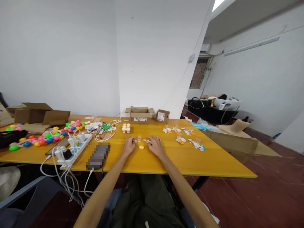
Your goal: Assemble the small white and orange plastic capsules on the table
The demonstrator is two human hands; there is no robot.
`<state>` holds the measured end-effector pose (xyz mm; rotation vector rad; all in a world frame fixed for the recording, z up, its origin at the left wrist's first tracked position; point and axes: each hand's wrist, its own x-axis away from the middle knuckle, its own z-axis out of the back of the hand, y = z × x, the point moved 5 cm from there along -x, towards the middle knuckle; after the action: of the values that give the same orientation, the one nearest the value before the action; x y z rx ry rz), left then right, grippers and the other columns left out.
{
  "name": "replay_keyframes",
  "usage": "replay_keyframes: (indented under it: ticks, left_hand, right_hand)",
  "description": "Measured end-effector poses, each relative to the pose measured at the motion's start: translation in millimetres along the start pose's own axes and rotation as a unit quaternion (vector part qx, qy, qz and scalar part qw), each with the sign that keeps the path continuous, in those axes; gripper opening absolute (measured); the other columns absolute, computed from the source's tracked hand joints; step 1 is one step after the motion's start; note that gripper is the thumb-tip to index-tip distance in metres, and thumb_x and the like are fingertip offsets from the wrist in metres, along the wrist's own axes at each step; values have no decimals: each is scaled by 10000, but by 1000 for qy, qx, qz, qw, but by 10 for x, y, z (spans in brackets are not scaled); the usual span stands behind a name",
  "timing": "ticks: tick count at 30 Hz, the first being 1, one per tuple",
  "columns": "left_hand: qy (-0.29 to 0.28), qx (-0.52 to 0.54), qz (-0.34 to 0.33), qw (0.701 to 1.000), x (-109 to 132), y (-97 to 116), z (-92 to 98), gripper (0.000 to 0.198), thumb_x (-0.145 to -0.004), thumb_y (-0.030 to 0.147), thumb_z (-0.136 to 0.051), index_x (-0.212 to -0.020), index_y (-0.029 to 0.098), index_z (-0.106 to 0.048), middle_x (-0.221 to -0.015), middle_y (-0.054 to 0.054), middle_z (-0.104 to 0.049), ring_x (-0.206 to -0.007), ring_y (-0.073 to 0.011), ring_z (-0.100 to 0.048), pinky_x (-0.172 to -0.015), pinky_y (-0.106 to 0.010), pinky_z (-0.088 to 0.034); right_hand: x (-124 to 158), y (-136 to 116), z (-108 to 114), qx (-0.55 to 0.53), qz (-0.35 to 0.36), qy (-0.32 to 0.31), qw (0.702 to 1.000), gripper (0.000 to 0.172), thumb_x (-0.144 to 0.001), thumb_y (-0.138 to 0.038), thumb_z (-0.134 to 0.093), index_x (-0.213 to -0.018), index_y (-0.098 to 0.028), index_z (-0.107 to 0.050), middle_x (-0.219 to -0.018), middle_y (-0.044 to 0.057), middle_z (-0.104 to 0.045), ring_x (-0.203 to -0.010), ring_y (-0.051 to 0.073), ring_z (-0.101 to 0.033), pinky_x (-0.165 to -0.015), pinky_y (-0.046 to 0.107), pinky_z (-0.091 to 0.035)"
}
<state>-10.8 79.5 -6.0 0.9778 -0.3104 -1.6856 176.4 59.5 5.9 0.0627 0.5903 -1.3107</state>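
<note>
A white wall (149,63) rises beyond the glossy yellow-brown wooden counter (190,161). The left hand (129,145) and right hand (156,145), whether clamped on anything I cannot tell, flank a round orange-and-white plastic piece (141,147).

Stretched wide as a yellow-brown table (190,164) and bore, toward the back, an open cardboard box (140,116) just beside a smaller carton (162,116). Held a tight group of orange-and-white containers (126,128) in front of the open box and, nearer the front, an orange disc (141,147) with clear round pieces (139,138) behind it. Displayed clusters of small white, orange and clear parts (181,141) at right, one including a teal piece (202,148). Carried, at left, multicoloured balls (48,136), brown cartons (56,118), a plug-laden white power strip (82,145), a phone (98,155) blurred by pixelation, and looped white cable (104,140) near a green packet (106,126).
</note>
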Motion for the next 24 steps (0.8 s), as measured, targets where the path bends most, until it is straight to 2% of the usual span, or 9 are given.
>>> replay_keyframes:
  ticks: [4, 9, 14, 16, 18, 21, 24]
  left_hand:
    - [9, -22, 10, 1000, 10, 25, 21, 143, -800, 91, -600, -804, 207, -683, -868, -65, -679, -940, -238, -615, -894, -378, -481]
    - [16, -24, 14, 999, 23, 70, 42, 133, -785, 106, -640, -836, 212, -702, -908, -64, -677, -961, -243, -612, -940, -393, -471]
    - [2, -1, -39, 999, 74, 200, 47, 186, -806, 99, -597, -899, 224, -698, -966, -59, -663, -1039, -243, -600, -988, -401, -458]
    - [-25, 14, -67, 997, 100, 244, 10, 166, -816, 125, -597, -905, 230, -691, -962, -51, -657, -1041, -239, -600, -988, -395, -462]
    - [-51, 26, -84, 995, 124, 259, -38, 139, -814, 161, -618, -911, 235, -684, -964, -46, -653, -1040, -237, -601, -989, -387, -464]
    - [-79, 41, -102, 991, 149, 260, -96, 120, -783, 198, -664, -897, 236, -671, -968, -37, -649, -1021, -230, -605, -978, -367, -468]
    - [-105, 46, -120, 986, 165, 276, -122, 92, -765, 210, -672, -853, 233, -656, -941, -25, -647, -964, -215, -610, -941, -346, -479]
  right_hand:
    - [12, 60, 33, 5, -34, 1, 999, 345, -791, -109, -553, -1075, -242, -697, -1202, 91, -660, -1102, 259, -570, -895, 339, -410]
    - [22, 160, 35, -18, -42, 12, 999, 267, -814, -110, -546, -988, -244, -698, -1096, 82, -693, -1007, 233, -622, -852, 317, -442]
    - [-17, 264, 14, -128, -50, 60, 989, 113, -844, -220, -569, -878, -238, -675, -967, 62, -712, -911, 218, -650, -800, 311, -474]
    - [-46, 319, -5, -213, -68, 81, 971, 120, -853, -324, -575, -828, -235, -652, -900, 52, -714, -837, 219, -655, -759, 320, -490]
    - [-78, 349, -32, -311, -75, 89, 943, 241, -847, -461, -582, -760, -240, -617, -811, 46, -705, -777, 225, -649, -727, 332, -502]
    - [-113, 330, -70, -442, -71, 63, 892, 444, -775, -674, -599, -678, -242, -571, -701, 42, -671, -705, 222, -628, -676, 335, -503]
    - [-113, 272, -85, -524, -70, 22, 849, 564, -676, -792, -621, -671, -229, -578, -685, 41, -665, -676, 212, -617, -617, 320, -487]
